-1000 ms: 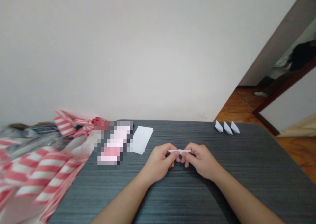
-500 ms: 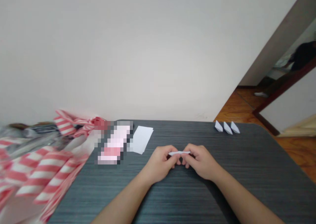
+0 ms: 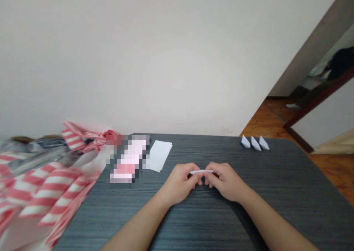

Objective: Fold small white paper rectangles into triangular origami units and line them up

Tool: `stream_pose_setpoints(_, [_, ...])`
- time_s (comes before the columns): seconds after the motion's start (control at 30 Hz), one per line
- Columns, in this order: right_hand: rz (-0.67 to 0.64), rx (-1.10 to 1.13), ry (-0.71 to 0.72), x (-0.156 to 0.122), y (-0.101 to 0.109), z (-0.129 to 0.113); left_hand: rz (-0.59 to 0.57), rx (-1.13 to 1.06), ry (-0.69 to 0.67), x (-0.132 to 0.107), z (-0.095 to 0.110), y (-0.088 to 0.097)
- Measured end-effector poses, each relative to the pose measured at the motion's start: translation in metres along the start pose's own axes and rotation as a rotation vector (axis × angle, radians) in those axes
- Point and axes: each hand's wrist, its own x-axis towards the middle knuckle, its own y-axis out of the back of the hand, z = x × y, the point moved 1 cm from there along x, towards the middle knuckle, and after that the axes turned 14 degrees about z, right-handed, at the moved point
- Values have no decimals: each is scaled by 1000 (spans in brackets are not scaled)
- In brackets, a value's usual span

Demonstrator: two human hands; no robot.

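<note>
A small folded piece of white paper [image 3: 202, 171] is held level just above the dark table [image 3: 204, 225], its narrow edge toward me. My left hand [image 3: 181, 181] pinches its left part between thumb and fingers. On the other side my right hand [image 3: 225, 179] grips the right part the same way, and the two hands nearly meet in the middle. Fingers cover much of the paper, so its full shape is hidden. Three folded white paper boats [image 3: 256, 143] stand in a row at the table's far right.
Left of my hands lie loose white sheets [image 3: 159, 155], beside a blurred-out pink object [image 3: 128, 159]. Red-and-white striped cloth [image 3: 52, 188] is heaped at the left. A pale wall [image 3: 177, 59] rises behind the table. Someone in dark clothes [image 3: 341, 63] appears through the opening at right.
Both hands keep the same pinch on the folded paper, with hardly any movement. The view has shifted very slightly.
</note>
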Motion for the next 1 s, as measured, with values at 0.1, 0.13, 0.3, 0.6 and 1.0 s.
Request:
stream_pose_setpoints(0.1, [31,-20,22,0,2,-1,17,-44,13,0,1,0])
stream_pose_setpoints(0.13, [42,-23,25,0,2,-2,24,-58,22,0,1,0])
stream_pose_setpoints(0.3, [62,-25,8,0,3,0,45,-45,44,0,0,-1])
stream_pose_setpoints(0.6, [62,-15,-36,-2,-2,4,23,31,7,0,3,0])
stream_pose_setpoints(1.0, [96,-2,-2,-1,-1,4,37,-12,37,2,4,0])
